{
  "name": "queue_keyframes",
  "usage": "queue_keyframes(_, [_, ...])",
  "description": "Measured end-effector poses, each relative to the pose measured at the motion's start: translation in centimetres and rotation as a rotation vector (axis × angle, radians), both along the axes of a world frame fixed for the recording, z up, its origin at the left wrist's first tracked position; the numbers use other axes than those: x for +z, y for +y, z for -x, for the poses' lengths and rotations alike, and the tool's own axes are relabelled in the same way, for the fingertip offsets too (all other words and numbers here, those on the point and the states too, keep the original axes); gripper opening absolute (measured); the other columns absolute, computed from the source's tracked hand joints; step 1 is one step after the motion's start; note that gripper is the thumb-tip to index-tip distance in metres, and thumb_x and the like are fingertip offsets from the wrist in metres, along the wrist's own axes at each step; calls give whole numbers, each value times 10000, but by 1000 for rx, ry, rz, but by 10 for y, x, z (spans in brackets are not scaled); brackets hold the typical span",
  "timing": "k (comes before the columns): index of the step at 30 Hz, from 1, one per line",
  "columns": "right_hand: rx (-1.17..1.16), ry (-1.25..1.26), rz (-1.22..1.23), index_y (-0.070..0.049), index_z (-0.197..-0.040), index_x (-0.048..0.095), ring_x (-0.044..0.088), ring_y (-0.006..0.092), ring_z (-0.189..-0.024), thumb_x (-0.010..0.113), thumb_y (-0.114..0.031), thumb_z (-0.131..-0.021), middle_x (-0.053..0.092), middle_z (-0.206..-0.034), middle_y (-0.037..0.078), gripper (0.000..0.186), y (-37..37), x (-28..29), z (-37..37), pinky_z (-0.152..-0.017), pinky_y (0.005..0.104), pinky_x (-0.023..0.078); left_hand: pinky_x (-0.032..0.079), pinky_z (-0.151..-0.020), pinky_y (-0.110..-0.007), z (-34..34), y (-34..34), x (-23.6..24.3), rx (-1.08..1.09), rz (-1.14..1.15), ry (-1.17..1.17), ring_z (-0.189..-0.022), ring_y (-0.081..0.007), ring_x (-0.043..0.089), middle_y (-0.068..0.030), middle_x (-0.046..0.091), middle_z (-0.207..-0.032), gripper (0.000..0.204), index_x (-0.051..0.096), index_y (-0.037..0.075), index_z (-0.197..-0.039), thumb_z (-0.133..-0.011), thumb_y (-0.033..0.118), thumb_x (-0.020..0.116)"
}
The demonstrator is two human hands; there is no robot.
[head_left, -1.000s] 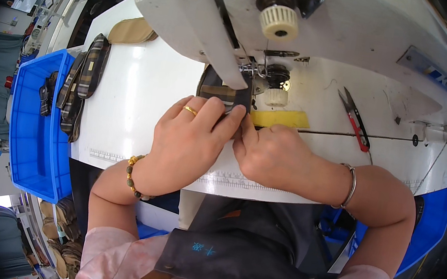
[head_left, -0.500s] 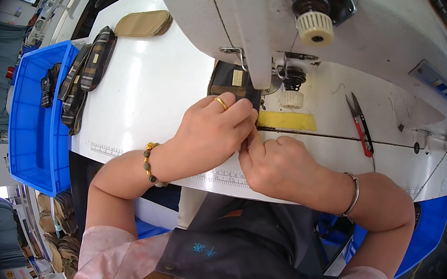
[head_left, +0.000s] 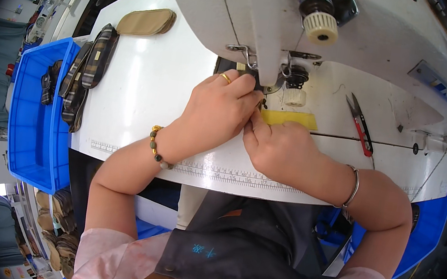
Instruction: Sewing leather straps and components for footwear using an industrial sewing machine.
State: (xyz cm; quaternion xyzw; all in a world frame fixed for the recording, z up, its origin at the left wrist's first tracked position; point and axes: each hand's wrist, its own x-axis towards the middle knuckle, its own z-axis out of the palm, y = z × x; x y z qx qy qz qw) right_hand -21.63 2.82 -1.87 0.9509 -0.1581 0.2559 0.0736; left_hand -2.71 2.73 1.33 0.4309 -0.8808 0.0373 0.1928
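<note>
My left hand [head_left: 222, 105], with a gold ring and bead bracelet, rests with curled fingers on a dark fabric piece [head_left: 223, 66] at the sewing machine's needle area, just below the white machine head [head_left: 269, 14]. My right hand [head_left: 276, 150], wearing a silver bangle, is closed beside it, its index finger reaching to the fabric's near edge by the left fingertips. Both hands largely hide the piece. A yellow strip [head_left: 289, 119] lies just right of them on the white table [head_left: 138, 99]. Red-and-black thread snips [head_left: 361, 127] lie farther right.
Plaid fabric pieces [head_left: 98, 56] and a tan oval piece [head_left: 146, 21] lie on the table's left. A blue bin [head_left: 35, 136] stands off the left edge, another blue bin [head_left: 424, 239] below the right edge. A ruler scale [head_left: 202, 172] runs along the front edge.
Both hands shift: the left has moved right and up toward the needle, the fabric going farther under the machine head. The right hand has also risen slightly since half a second ago.
</note>
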Motion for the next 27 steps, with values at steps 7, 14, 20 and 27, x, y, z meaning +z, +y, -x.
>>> queue_keyframes(7, [-100, 66, -38, 44, -991, 717, 610, 181, -504, 627, -142, -774, 721, -1073, 251, 300, -9, 5, 1, -440, 303, 479, 510, -783, -361, -7, -10, -4, 43, 37, 70, -875, -237, 615, -26, 607, -943, 237, 721, 71, -935, -701, 98, 738])
queue_keyframes(14, [-65, -40, -79, 0, -858, 697, 657, 199, -532, 656, -128, -748, 667, -728, 97, 173, -27, 2, 4, -444, 336, 501, 374, -1103, -487, -11, 0, 11, 182, 78, 23, -1066, -232, 599, -7, 633, -1022, 323, 664, 134, -1020, -711, 104, 754])
queue_keyframes(20, [-232, -217, -25, -142, -865, 705, 629, 209, -506, 716, -195, -788, 602, -601, 32, 94, -48, 6, 2, -436, 368, 479, 379, -1105, -489, -17, -12, -4, 95, 137, 57, -1089, -225, 603, -2, 644, -1032, 310, 653, 134, -992, -698, 89, 742])
queue_keyframes(27, [-403, -31, 267, -221, -804, 521, 467, 118, -554, 731, -342, -839, 525, -699, -100, 245, -46, -16, 2, -570, 326, 360, 398, -1088, -486, -16, -15, -7, 132, 172, 20, -1067, -212, 618, 1, 648, -1013, 265, 619, 135, -919, -689, 87, 741])
